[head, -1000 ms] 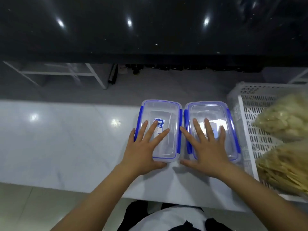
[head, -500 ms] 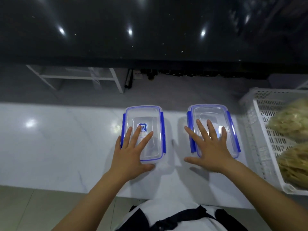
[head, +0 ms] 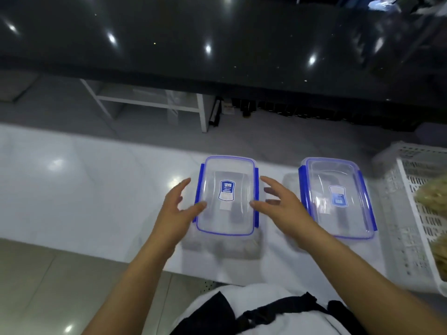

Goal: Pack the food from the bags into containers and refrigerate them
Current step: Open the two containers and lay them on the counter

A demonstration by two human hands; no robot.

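Two clear rectangular plastic containers with blue-edged lids and blue side clips stood on the glossy white bench (head: pixel 84 189), well apart from each other. The left container (head: pixel 227 197), bearing a blue-and-white label on its lid, sat at the centre of the view; the right container (head: pixel 338 198) lay at about 3 o'clock from it, just beside a white perforated plastic crate (head: pixel 411 213) at the bench's right end. Clear bags of pale yellowish food (head: pixel 433 192) lay inside that crate at the far right edge, partly cut off.

The left hand (head: pixel 176 213) flanked the left container at its 9 o'clock side, fingers relaxed and spread wide, thumb tip reaching the lid's edge. The right hand (head: pixel 280 209) was at its 3 o'clock side, also wide and loose-fingered, thumb tip at the blue clip. Neither hand gripped anything; whether the fingers touched the clips could not be told through the blur.
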